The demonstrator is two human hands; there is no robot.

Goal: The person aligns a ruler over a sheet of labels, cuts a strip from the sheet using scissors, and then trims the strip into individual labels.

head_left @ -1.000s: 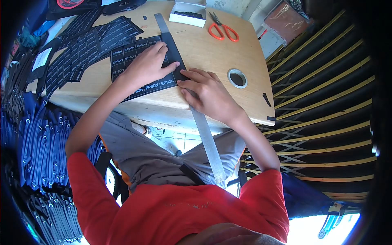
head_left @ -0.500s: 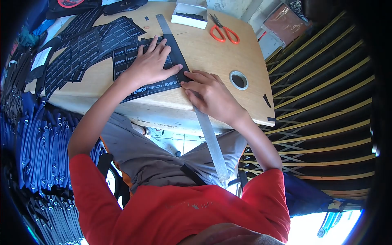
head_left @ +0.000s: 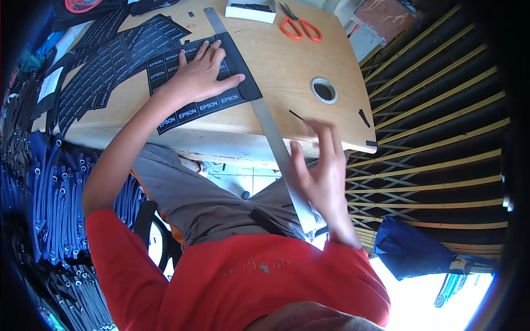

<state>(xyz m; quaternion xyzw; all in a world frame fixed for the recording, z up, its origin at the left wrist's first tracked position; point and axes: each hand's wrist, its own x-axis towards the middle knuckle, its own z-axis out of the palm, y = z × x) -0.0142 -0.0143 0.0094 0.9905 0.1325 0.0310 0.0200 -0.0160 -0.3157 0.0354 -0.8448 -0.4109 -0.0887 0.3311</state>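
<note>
My left hand lies with spread fingers on a black sheet printed with rows of "EPSON" labels, pressing it to the table. A long steel ruler runs beneath the sheet; its far end shows past the top edge and its near end juts over the table edge above my lap. My right hand, somewhat blurred, is raised beside the ruler near the table edge, thumb and fingers apart. Just off its fingertips is a thin dark strip.
More printed black sheets overlap on the left of the wooden table. Orange-handled scissors, a white box and a roll of tape are farther back and right. Blue straps hang at left; a folding gate stands right.
My right hand has left the sheet's lower right corner and moved toward me and right, fingers spreading. The dark strip now shows. My left hand stays on the sheet.
</note>
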